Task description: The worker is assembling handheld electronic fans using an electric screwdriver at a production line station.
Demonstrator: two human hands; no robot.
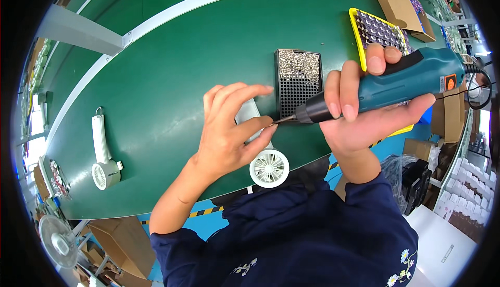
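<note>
Left hand (224, 136): thumb and index fingers nearly closed at the slim metal bit (286, 118) tip; can't tell what's pinched. Right hand (357, 125) wrapped round teal-and-black electric screwdriver (398, 81). White plastic handheld fan (269, 168) partly behind left hand, over green worktop (172, 84); likely unfinished, driving left. Black perforated tray (294, 93) holds silver screws (300, 66). Second white fan (100, 144) far left, status unclear.

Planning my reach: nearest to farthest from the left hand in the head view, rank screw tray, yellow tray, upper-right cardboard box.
1. Screw tray, just right of the left hand.
2. Yellow tray, farther right.
3. Cardboard box, upper right.
</note>
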